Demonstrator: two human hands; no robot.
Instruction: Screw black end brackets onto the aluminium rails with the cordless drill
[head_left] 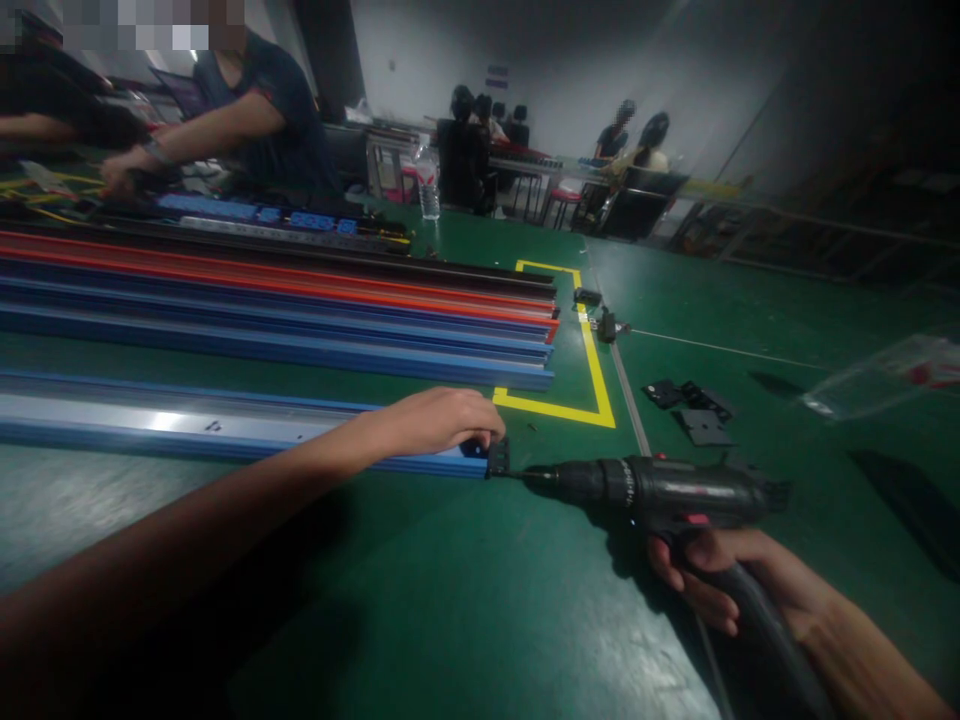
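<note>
My left hand (442,420) rests on the right end of a long blue metal rail (187,425) that lies across the green table, its fingers curled over a small black end cap (497,456). A black power screwdriver (675,490) is gripped by my right hand (727,575) around the handle. Its bit points left and touches the end cap on the rail.
A stack of blue, red and black rails (300,300) lies further back, beside a yellow tape outline (592,375). Loose black plastic parts (694,405) and a clear bag (885,375) sit at the right. A water bottle (428,185) stands behind. Another person (247,110) works at the far left; others sit in the background.
</note>
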